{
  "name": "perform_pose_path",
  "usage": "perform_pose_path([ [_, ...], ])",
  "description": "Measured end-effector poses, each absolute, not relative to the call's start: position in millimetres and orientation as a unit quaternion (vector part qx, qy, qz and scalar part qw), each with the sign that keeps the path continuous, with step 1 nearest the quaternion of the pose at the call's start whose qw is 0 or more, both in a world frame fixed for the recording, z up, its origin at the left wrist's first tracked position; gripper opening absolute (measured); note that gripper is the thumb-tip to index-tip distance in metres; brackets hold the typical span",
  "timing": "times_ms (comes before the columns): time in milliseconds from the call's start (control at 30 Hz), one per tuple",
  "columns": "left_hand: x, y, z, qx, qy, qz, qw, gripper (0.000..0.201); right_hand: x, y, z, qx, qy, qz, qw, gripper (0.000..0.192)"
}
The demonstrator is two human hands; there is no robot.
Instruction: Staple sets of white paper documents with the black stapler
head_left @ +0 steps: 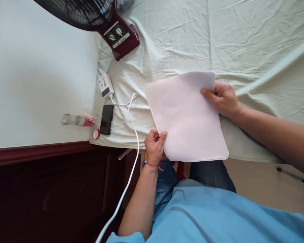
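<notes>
Paper (186,116), a thin pale stack, held flat and just above the sheet (255,40), near edge hanging out past the bed's edge over the knees. Left hand (154,145) pinched shut on the near corner, thumb on top, fingers curled under, red string at the wrist just behind the pinch. Right hand (224,99) clamped on the far side edge, thumb lying flat across the top leaf, fingers tucked out of sight below. Between the two grips the stack stays level, edges fanned a little along the left side. Risk here, as a judgement: leaves already slightly offset, so a loosened pinch at the corner could let the lower ones slide free and spill off toward the floor. Wrinkled sheet under the far grip could snag a corner and fold it. Out beyond the left grip, a white cable (131,141) trailing off the bed, close enough for a forearm to catch; further out, a phone (106,118) and a charger (105,85) on the sheet, a red cap (96,133) and a bottle (77,119) nearby. Farthest off, a fan (116,32) at the bed's head; if running, cannot tell, a gust would lift loose leaves.
</notes>
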State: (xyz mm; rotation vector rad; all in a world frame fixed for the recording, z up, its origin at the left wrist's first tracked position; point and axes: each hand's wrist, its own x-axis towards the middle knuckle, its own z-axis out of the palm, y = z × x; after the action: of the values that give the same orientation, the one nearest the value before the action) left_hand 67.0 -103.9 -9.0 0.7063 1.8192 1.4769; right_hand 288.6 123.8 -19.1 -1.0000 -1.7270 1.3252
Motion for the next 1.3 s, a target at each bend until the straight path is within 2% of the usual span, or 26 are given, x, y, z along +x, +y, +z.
perform_pose_path([
  [200,66.1,-107.2,-12.4,0.291,0.718,0.541,0.327,0.052,288.0,125.9,-19.7,-0.388,-0.681,0.496,0.374,0.043],
  [367,65.5,-104.6,-17.7,0.253,0.731,0.559,0.300,0.067,289.0,127.2,-20.6,-0.404,-0.695,0.467,0.369,0.038],
  [600,64.7,-106.4,-17.6,0.280,0.718,0.572,0.283,0.053,290.6,128.5,-16.6,-0.411,-0.724,0.447,0.327,0.028],
  [833,65.5,-100.7,-20.6,0.257,0.728,0.580,0.261,0.059,292.2,129.3,-14.4,-0.424,-0.730,0.436,0.310,0.029],
  [1067,66.6,-102.6,-24.1,0.255,0.730,0.593,0.224,0.050,292.5,128.6,-12.1,-0.418,-0.742,0.433,0.295,0.026],
  [1300,66.1,-104.3,-25.6,0.257,0.721,0.603,0.225,0.060,292.8,129.1,-14.9,-0.407,-0.738,0.445,0.302,0.026],
])
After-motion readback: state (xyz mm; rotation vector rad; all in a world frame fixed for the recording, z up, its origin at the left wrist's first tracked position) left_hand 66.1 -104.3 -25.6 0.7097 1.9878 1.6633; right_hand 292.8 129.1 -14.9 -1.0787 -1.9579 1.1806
